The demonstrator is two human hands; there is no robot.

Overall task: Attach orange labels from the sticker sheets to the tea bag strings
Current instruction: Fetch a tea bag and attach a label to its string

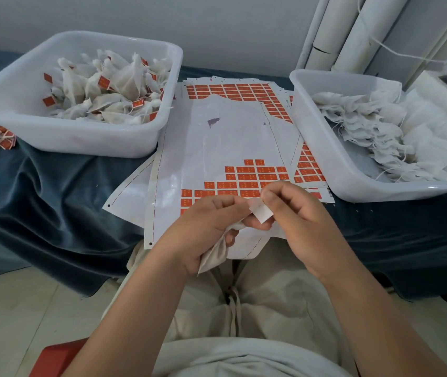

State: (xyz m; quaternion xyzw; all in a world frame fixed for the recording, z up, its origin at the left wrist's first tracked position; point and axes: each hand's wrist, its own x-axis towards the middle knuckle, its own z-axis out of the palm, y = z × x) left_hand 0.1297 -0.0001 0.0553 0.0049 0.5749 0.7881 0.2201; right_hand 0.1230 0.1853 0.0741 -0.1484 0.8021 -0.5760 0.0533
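Note:
My left hand (206,227) grips a pale tea bag (213,255) that hangs below its palm. My right hand (296,210) pinches a small label (262,213), white side up, and both hands' fingertips meet around it. Whether the string runs through the label is hidden by my fingers. Beneath the hands lies a sticker sheet (244,178) with rows of orange labels and large peeled bare areas. More sticker sheets (233,91) lie farther back.
A white tub (140,137) at the left holds tea bags with orange labels. A white tub (325,148) at the right holds unlabelled tea bags with loose strings. A dark blue cloth (53,191) covers the table. White pipes (336,34) stand at the back right.

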